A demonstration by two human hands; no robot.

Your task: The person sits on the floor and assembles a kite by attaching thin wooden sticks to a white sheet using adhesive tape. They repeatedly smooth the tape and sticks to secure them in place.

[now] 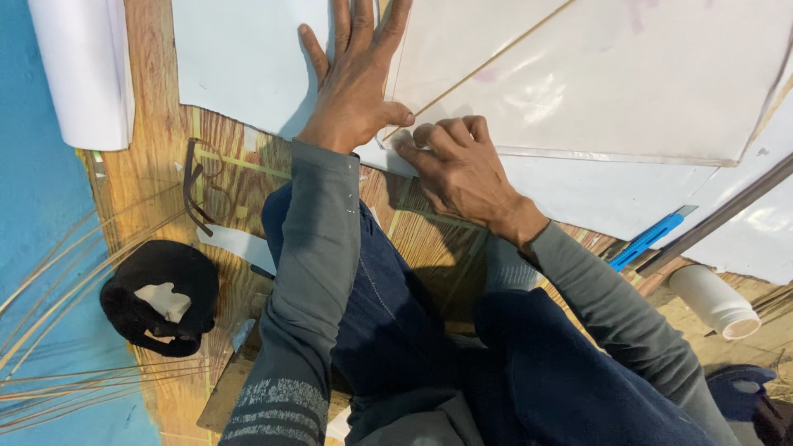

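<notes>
Left hand (355, 78) fingertips cut off by top edge; white roll (83, 70) likewise.

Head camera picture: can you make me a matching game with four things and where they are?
Things:
1. blue utility knife
2. eyeglasses
3. black cap
4. left hand

Places:
A. flat on the white sheet
B. on the floor beside the thin sticks
C. right of the right hand, beside a metal ruler
D. on the wooden board, above the cap

Pairs: 1-C, 2-D, 3-B, 4-A

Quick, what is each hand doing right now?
Left hand: open, fingers spread, pressed flat on the white sheet.
Right hand: fingers curled, pinching the sheet's corner beside a thin stick.
</notes>
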